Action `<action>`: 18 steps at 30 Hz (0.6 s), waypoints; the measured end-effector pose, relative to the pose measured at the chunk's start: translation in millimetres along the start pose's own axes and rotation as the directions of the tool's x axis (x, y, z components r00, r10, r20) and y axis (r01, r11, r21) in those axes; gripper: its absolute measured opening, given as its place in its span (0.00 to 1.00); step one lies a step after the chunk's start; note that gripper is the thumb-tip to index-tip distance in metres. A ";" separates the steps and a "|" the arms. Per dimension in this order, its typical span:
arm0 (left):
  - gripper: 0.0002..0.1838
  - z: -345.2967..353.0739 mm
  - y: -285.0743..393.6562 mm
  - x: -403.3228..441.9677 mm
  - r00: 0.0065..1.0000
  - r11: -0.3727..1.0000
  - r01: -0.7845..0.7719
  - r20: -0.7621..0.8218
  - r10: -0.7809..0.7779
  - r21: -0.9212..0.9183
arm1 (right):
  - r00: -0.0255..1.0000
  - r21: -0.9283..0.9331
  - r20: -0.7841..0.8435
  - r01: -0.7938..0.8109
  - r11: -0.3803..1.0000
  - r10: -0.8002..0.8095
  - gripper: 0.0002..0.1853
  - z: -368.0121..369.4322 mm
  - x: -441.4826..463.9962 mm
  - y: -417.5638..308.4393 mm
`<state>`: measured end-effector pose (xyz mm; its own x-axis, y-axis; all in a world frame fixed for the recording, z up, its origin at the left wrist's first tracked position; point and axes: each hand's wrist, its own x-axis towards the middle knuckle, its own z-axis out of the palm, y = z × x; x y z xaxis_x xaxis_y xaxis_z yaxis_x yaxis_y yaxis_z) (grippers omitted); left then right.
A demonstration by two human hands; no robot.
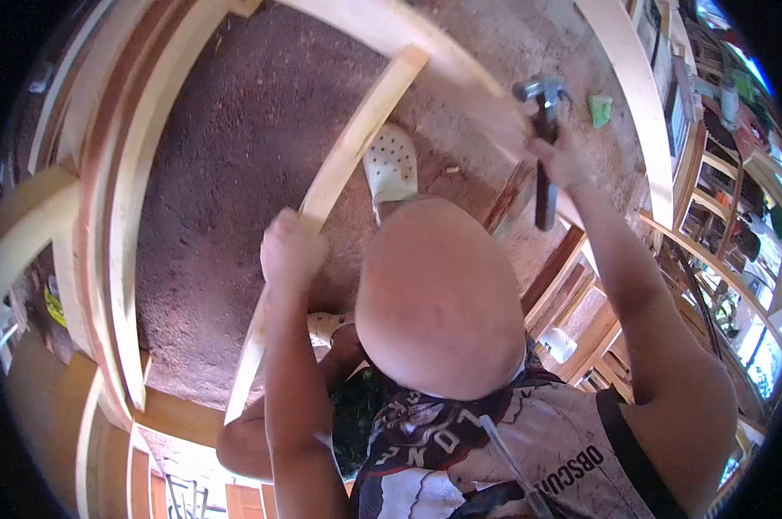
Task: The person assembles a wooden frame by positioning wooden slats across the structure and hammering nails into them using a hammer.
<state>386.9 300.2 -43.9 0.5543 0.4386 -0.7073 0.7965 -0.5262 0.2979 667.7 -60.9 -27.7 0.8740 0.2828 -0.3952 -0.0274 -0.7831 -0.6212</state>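
Observation:
My left hand [294, 249] is closed around a long pale wooden slat [356, 143], which slants from lower left up to a curved wooden board [365, 26] at the top. To the right, my right hand [555, 160] grips a claw hammer [544, 125] by its dark handle, with the metal head pointing up. The hammer is beside the curved board, whose right part is blurred. A light clog [391, 164] stands on the ground between the slat and the hammer.
Curved wooden frame pieces [101, 216] stand along the left side. Another curved board [646, 95] runs down the right, with stacked wooden parts [711, 173] beyond it. A green scrap [599, 111] lies on the dirt floor [209, 173].

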 end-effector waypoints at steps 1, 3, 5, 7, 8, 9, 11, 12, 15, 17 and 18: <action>0.14 -0.8 -2.2 1.2 1.000 1.000 0.013 0.014 -0.013 0.026 | 0.996 -0.226 0.040 -0.074 0.971 0.085 0.23 -5.3 -6.9 -49.0; 0.15 18.3 -25.8 11.7 0.999 1.000 -0.012 0.041 0.013 -0.020 | 0.981 0.210 0.173 -0.118 0.970 0.082 0.25 -2.0 3.0 -2.7; 0.17 30.8 -39.4 20.8 0.993 0.993 -0.027 0.110 0.040 -0.116 | 0.987 0.053 0.155 -0.040 0.998 0.032 0.25 -6.5 -1.3 -27.3; 0.18 13.2 -24.2 20.9 0.982 0.987 -0.043 0.174 0.071 -0.156 | 0.989 0.137 0.127 0.056 0.989 -0.074 0.25 -10.6 -1.4 -23.1; 0.18 -0.6 -7.6 18.8 0.974 0.985 -0.052 0.209 0.086 -0.165 | 0.980 0.080 0.200 -0.020 0.997 0.004 0.26 -13.3 0.6 -26.1; 0.19 -13.1 9.4 15.1 0.962 0.982 -0.070 0.248 0.113 -0.175 | 0.959 0.020 0.269 -0.094 0.995 0.086 0.26 -14.6 3.5 -26.9; 0.20 -47.4 60.0 2.0 0.920 0.971 -0.118 0.344 0.186 -0.209 | 0.963 0.162 0.269 -0.077 0.984 0.031 0.27 -13.8 21.0 -29.9; 0.20 -67.1 89.4 -6.1 0.888 0.962 -0.142 0.399 0.229 -0.234 | 0.937 0.254 0.340 -0.174 0.951 0.081 0.29 -19.8 33.8 -48.9; 0.22 -128.2 188.1 -22.7 0.768 0.943 -0.174 0.560 0.310 -0.283 | 0.917 0.118 0.396 -0.091 0.989 0.037 0.28 -36.2 75.0 -72.4; 0.23 -154.9 242.6 -24.1 0.709 0.946 -0.157 0.635 0.307 -0.283 | 0.893 0.131 0.442 -0.164 0.978 0.090 0.25 -63.0 87.0 -130.8; 0.23 -164.2 265.3 -24.7 0.688 0.951 -0.146 0.663 0.295 -0.272 | 0.832 0.327 0.525 -0.392 0.860 0.180 0.19 -72.6 85.1 -147.4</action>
<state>624.1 269.4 157.9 0.4562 -0.3365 -0.8238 0.7426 -0.3661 0.5608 781.3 38.5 79.3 0.4679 0.3849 -0.7956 -0.5249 -0.6031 -0.6006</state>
